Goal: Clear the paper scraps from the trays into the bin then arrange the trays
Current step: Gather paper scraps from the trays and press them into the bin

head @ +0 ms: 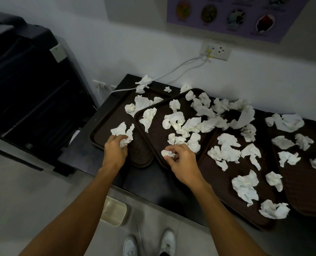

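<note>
Several dark brown trays lie on a black table (146, 183), strewn with crumpled white paper scraps. My left hand (114, 150) is closed on a scrap (124, 134) on the leftmost tray (101, 130). Over the near edge of the second tray (155, 137), which overlaps the first, my right hand (181, 159) pinches a small scrap (167, 153). More scraps (227, 150) cover a third tray (225, 183), and a fourth tray (305, 182) lies at the right. A small beige bin (113, 211) stands on the floor below the table edge.
A large black printer (29, 85) stands to the left of the table. White cables (164, 74) run from a wall socket (216, 50) onto the table's far corner. My white shoes (149, 244) are on the floor beneath.
</note>
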Demonstrator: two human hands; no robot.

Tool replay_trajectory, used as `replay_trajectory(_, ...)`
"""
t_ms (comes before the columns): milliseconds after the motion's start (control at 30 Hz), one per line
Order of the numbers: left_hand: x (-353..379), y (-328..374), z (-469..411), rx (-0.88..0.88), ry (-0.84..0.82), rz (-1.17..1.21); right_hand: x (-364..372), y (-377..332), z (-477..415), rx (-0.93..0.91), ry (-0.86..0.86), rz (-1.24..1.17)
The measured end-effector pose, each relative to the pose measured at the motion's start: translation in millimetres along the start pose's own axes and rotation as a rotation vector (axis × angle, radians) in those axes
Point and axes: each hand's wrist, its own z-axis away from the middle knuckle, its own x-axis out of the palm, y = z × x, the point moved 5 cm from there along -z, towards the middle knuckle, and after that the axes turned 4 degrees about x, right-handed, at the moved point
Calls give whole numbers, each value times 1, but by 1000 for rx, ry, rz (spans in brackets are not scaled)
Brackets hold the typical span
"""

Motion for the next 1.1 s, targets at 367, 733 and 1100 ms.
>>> replay_trajectory(367,-29,20,35,-32,211,117,0,-11,2,-7,11,-82)
replay_trajectory(733,-70,38,67,1,296,293,4,-46,20,-26,67,-175)
replay_trajectory(1100,-135,-37,144,-35,297,318,101,-97,87,10,-53,-236)
